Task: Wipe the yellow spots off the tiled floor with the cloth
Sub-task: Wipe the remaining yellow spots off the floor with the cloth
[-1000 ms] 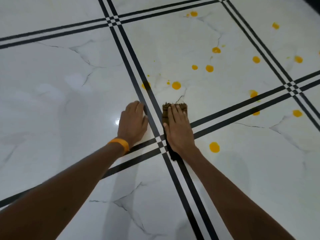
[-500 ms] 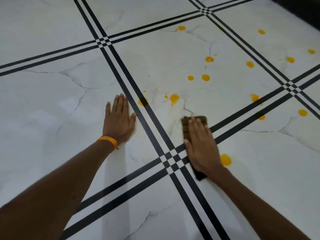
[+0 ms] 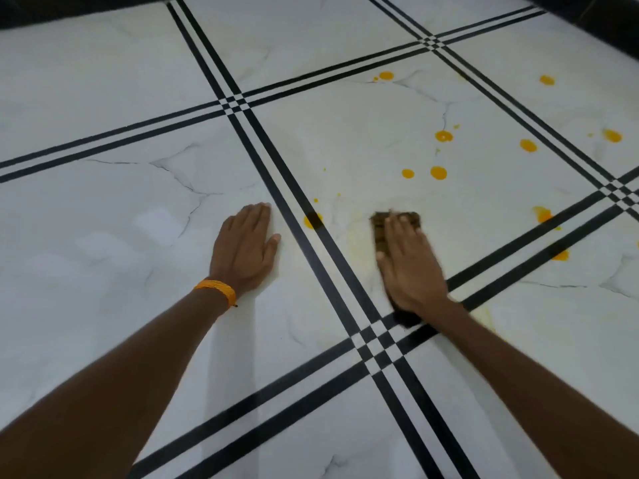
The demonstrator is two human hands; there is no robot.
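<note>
There is only one view, so no part of the scene is shared between two cameras. The camera sits on the person's head and looks forward and steeply down at the glossy white marble-pattern tiled floor with black double lines (image 3: 145, 216). It is close to the floor: both bare forearms enter from the bottom corners and reach toward the middle of the picture, where the left hand (image 3: 243, 250) and the right hand (image 3: 409, 267) lie. The wide lens bends the straight tile lines a little. At the top edge a dark strip (image 3: 69, 8) closes the view.
</note>
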